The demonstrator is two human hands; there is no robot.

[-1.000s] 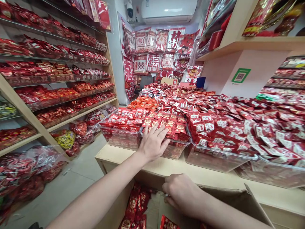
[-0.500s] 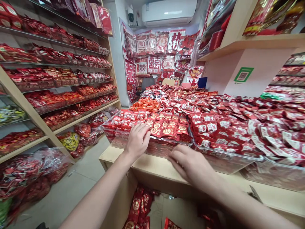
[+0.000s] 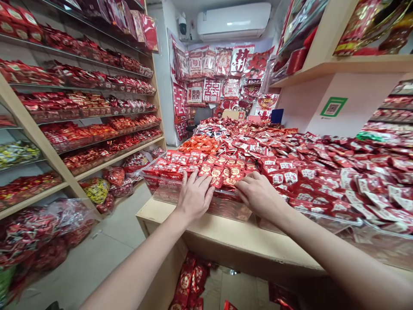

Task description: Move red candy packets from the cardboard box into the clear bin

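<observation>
My left hand (image 3: 196, 196) lies over the front rim of a clear plastic bin (image 3: 171, 196), its fingers stretched out and touching small red packets with gold print (image 3: 222, 170). At the same bin's front right corner is my right hand (image 3: 260, 193). Its fingers are curled together against the packets at the edge, and whatever is between the fingertips is hidden. The packets lie in fairly neat rows. Left of them in the bin, more red packets (image 3: 176, 159) show pale prints.
Neighbouring bins (image 3: 322, 217) heaped with red-and-white packets run to the right along the wooden counter (image 3: 222, 228). Beneath it, red packets (image 3: 190, 280) lie in an opening. Stocked shelves (image 3: 97, 112) line the left, with full plastic bags (image 3: 45, 241) on the floor.
My right hand has risen from in front of the bin to the packets at its right corner. My left hand has shifted slightly right and down, and the view has moved a little.
</observation>
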